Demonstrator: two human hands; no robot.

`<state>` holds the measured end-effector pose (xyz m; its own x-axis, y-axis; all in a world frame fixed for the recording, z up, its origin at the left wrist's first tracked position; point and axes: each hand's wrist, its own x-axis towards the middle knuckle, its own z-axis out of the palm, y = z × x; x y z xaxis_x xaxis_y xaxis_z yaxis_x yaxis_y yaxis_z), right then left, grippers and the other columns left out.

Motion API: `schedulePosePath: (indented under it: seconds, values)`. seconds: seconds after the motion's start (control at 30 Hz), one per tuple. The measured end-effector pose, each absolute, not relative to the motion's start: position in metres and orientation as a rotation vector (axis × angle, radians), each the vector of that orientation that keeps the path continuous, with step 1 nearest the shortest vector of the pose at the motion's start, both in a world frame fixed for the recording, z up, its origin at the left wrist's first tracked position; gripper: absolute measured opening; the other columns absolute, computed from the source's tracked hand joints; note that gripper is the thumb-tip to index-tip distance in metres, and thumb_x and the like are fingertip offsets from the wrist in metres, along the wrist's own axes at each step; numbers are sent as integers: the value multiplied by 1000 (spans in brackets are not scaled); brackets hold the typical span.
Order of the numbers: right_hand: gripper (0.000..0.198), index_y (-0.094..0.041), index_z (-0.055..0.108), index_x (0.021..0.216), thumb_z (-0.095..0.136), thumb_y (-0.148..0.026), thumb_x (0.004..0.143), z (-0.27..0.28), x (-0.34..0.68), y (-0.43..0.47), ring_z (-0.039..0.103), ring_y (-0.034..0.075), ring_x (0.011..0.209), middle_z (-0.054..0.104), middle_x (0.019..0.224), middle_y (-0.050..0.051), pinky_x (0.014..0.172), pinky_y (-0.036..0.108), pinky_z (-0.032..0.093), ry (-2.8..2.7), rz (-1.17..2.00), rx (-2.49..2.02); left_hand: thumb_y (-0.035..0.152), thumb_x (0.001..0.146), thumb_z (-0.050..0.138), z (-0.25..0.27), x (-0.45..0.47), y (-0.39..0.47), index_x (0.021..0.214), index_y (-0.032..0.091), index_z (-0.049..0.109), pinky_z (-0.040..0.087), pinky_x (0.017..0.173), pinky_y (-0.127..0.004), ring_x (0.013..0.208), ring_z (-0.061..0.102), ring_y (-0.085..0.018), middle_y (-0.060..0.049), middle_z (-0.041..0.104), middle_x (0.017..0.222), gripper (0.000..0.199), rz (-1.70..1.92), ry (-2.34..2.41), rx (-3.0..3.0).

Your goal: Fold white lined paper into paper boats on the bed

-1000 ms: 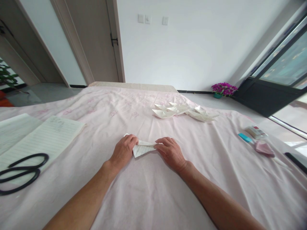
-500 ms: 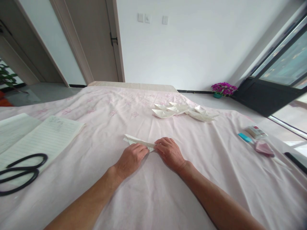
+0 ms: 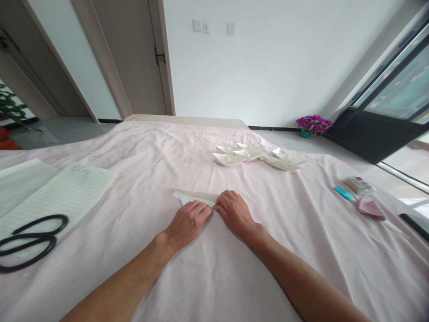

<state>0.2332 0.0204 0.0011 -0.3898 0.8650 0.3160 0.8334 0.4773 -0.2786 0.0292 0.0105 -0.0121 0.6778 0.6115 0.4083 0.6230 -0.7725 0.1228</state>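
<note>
A folded piece of paper (image 3: 189,196) lies on the pink cloth in front of me, its long strip-like edge toward the back and a pointed corner at the left. My left hand (image 3: 191,221) is closed on its near edge, fingers bent over the paper. At the paper's right end my right hand (image 3: 234,210) pinches it, fingertips almost touching those of the left hand. Both hands hide part of the near and right side of the paper. Farther back, several folded paper boats (image 3: 248,154) stand in a cluster.
At the left, black-handled scissors (image 3: 33,241) lie across a lined notebook (image 3: 83,181). On the right are a blue object (image 3: 343,192), a small packet (image 3: 360,184), a pink item (image 3: 370,208) and a dark flat object (image 3: 414,226). The pink cloth (image 3: 150,179) is wrinkled.
The paper's raised strip now looks flatter along its back edge. My left hand has slid slightly right, closer to my right hand; both still grip the paper.
</note>
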Motion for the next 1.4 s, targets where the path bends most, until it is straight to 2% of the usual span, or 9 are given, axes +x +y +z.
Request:
schedulePosePath:
  seconds: [0.1,0.4,0.67,0.83,0.93,1.07,1.2,1.3,1.4]
  values:
    - [5,-21,56,92,60,-20,88,-4,232,22,54,20,89,62,92,4,80,33,40,-2266,115,-1438,12,93,47,-12,30,10,113,19,60,50,85,-35,94,58,-21,-6,63,101,25,-621,-1039,-2835]
    - [48,-19,42,131,57,-16,86,-4,234,18,54,22,96,62,106,7,87,37,43,-2172,197,-1445,13,93,48,-8,35,8,115,19,60,51,82,-34,93,57,-20,-6,61,100,26,-552,-1051,-2774]
    - [36,-20,56,119,60,-14,83,-9,239,25,54,22,92,63,97,5,84,35,43,-2124,187,-1449,12,93,44,-5,40,6,118,19,59,51,80,-35,91,55,-21,-7,58,98,30,-424,-1099,-2696]
    - [12,-21,67,97,57,-25,91,-4,241,21,56,19,85,65,89,4,81,33,42,-2130,218,-1364,11,92,45,-4,43,6,117,19,59,51,76,-35,90,55,-22,-7,57,97,30,-411,-1121,-2676]
    - [25,-22,69,91,45,-25,98,-2,242,20,57,17,81,66,82,3,80,31,43,-2173,328,-1265,12,92,47,-4,43,5,114,19,60,50,76,-36,90,54,-22,-6,57,98,27,-411,-1142,-2683]
    - [25,-21,70,97,45,-23,98,-4,246,22,60,17,85,68,85,3,81,31,45,-2090,487,-1201,11,91,47,-6,43,6,113,20,59,50,78,-36,91,53,-22,-6,57,98,26,-416,-1169,-2681]
    - [23,-20,71,101,54,-12,88,-9,249,26,62,16,88,69,92,3,82,29,47,-1957,586,-1227,10,90,47,-6,42,6,115,19,58,49,77,-37,91,53,-22,-7,57,99,29,-413,-1175,-2676]
    - [29,-20,71,105,62,-9,80,-8,252,28,61,18,92,69,95,4,85,30,47,-2034,609,-1214,10,90,47,-2,42,5,112,20,60,49,78,-36,91,53,-22,-6,57,99,27,-422,-1192,-2691]
    - [36,-22,70,114,65,-11,80,-6,256,30,60,19,95,68,100,5,87,32,47,-2108,626,-1181,11,90,48,2,43,4,108,20,61,49,78,-36,92,54,-22,-6,58,98,24,-439,-1228,-2707]
